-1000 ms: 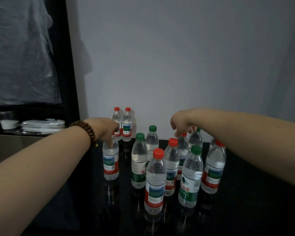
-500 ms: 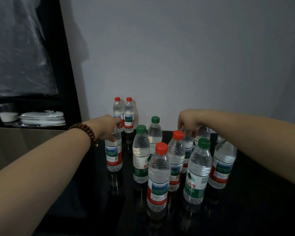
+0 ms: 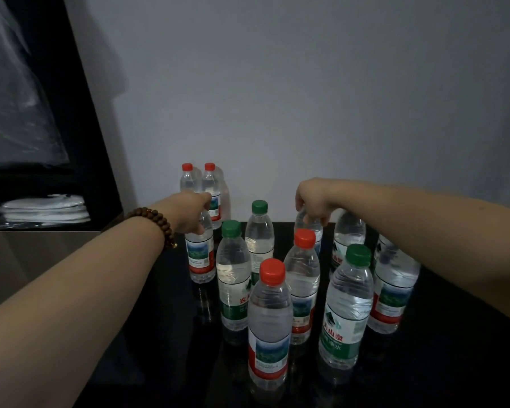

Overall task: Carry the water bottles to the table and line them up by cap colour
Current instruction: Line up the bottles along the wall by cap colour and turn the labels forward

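Observation:
Several clear water bottles with red or green caps stand in a cluster on the black table [image 3: 454, 363]. My left hand [image 3: 190, 210] grips the top of a red-labelled bottle [image 3: 200, 254] at the cluster's left, hiding its cap. My right hand [image 3: 312, 201] grips the neck of a bottle [image 3: 309, 228] at the back of the cluster; its cap is hidden too. Nearest me stand a red-capped bottle [image 3: 270, 328] and a green-capped bottle [image 3: 346, 307]. Two red-capped bottles [image 3: 198, 184] stand against the wall at the back.
A grey wall [image 3: 306, 98] rises right behind the table. To the left is a dark shelf unit [image 3: 92, 142] with stacked white plates [image 3: 46, 212] and clear plastic sheeting [image 3: 15, 98] above them.
The view has drawn closer to the bottles. My right hand has come down from above the back bottle's cap onto its neck. My left hand keeps its hold on the left bottle's top.

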The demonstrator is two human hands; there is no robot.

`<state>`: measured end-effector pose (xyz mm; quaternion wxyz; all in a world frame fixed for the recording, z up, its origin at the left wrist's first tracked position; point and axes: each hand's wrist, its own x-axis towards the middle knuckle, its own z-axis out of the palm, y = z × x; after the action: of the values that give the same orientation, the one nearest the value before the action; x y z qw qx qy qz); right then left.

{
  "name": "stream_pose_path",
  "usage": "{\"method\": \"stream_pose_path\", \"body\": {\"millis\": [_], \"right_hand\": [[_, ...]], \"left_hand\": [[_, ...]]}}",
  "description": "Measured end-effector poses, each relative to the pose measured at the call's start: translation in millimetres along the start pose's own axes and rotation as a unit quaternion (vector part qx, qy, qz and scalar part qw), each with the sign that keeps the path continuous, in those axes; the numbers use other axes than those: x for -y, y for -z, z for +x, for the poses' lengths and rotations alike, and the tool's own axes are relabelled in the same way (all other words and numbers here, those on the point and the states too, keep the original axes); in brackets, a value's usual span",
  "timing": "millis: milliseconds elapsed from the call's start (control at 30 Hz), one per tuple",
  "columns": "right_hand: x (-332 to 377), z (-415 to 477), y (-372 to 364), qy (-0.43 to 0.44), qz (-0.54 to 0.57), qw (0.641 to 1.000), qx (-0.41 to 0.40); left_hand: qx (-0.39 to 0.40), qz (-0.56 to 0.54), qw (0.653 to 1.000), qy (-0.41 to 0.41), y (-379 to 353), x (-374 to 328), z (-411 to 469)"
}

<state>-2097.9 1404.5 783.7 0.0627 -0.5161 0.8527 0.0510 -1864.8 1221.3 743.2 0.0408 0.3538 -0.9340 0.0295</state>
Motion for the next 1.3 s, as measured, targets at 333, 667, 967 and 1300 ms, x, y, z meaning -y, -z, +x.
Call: {"method": "stream_pose_path", "body": {"millis": [333,667,967,1300], "right_hand": [[7.9,45.5,9.7,0.022,-0.016,1.0,0.0],[17.7,97.4,15.3,0.059,-0.014,0.998,-0.016],[28.4,132.1,20.1,0.081,-0.033,0.996,-0.034],[36.9,168.4,22.1,0.086,-0.051,0.993,-0.055]], "left_hand": [[0.0,-0.008,1.0,-0.018,-8.0,-0.7,57.1],[-0.012,0.006,1.0,-0.025,-11.7,-7.5,107.5],[-0.007,-0.006,0.999,-0.032,-12.6,-12.2,138.8],[-0.016,-0.001,0.999,-0.03,-18.7,-12.8,178.4]]}}
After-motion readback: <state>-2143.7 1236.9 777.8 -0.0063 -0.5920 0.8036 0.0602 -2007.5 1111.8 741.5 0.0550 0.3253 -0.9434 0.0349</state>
